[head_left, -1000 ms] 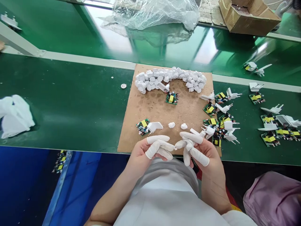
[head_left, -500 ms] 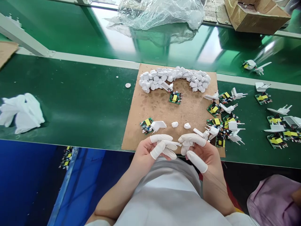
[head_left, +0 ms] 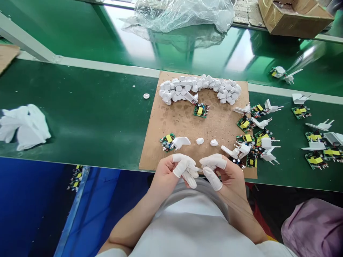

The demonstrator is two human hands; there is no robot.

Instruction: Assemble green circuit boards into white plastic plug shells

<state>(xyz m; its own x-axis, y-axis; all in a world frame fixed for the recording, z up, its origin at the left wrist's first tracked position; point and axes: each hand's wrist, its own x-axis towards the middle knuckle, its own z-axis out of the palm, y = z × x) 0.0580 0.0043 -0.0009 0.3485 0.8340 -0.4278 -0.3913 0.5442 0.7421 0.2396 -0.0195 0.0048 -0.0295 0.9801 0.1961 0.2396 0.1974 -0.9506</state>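
Observation:
White finger cots cover the fingers of both hands. My left hand point(head_left: 184, 169) is closed on a small white piece point(head_left: 198, 170) whose end pokes out toward the right. My right hand point(head_left: 214, 170) is closed at that end, thumb and finger pinched; what it grips is too small to make out. Just beyond the hands lie two white lumps point(head_left: 200, 141) on the cardboard sheet point(head_left: 177, 123). A circuit board with a yellow part point(head_left: 167, 142) and a white plug casing point(head_left: 181, 142) rest to their left. Another board point(head_left: 200, 110) sits farther back.
White caps point(head_left: 198, 85) form a curved pile at the cardboard's back. Boards with white plugs point(head_left: 266, 142) cluster at the right. White gloves point(head_left: 25, 126) lie far left. Plastic film point(head_left: 184, 16) and a cardboard box point(head_left: 297, 23) are behind. Purple fabric point(head_left: 312, 228) shows lower right.
My right hand has moved left, and its thumb and finger have closed in a pinch beside my left hand. One board and plug at the upper right have shifted slightly left.

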